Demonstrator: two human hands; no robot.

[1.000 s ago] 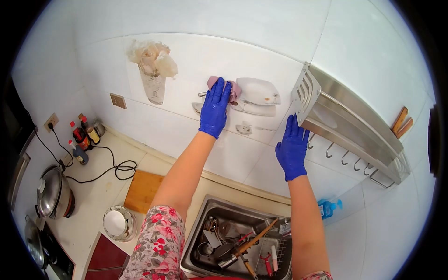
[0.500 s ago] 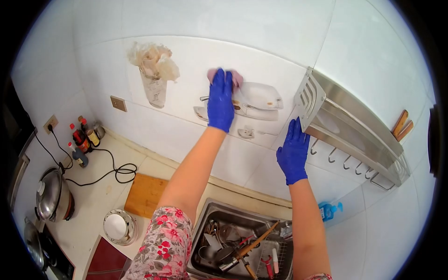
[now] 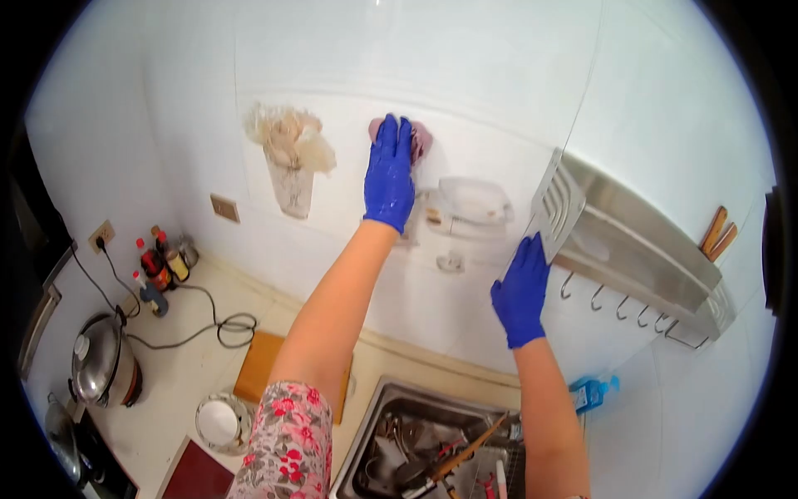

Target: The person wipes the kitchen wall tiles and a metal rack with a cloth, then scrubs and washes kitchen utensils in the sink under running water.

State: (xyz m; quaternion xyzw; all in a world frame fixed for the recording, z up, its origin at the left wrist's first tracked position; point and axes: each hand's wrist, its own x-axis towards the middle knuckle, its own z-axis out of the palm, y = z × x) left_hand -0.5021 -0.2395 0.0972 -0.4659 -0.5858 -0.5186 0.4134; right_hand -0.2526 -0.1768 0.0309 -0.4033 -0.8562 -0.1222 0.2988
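1. Lying flat over a pink cloth [image 3: 422, 141], our left hand [image 3: 388, 179] is in a blue glove, its fingers stretched straight and close together; the cloth is against the white wall [image 3: 465, 75] at the upper middle of the frame, peeking out on both sides of our fingers.
2. We have our right hand [image 3: 522, 291], also gloved, right of centre, fingers straight, by the lower left corner of a metal rack [image 3: 640, 241]; we cannot tell whether the fingertips touch it.
3. Along the rack's lower edge we see hooks [image 3: 596, 298].
4. Left of our cloth, the wall shows a picture of flowers in a vase [image 3: 291, 158]; below and right of it, a picture of dishes [image 3: 474, 200].
5. At the bottom middle we see a sink [image 3: 432, 403] full of utensils.
6. Lower left, we have a bowl [image 3: 220, 422] beside a cutting board [image 3: 259, 364], and a lidded pot [image 3: 98, 366].
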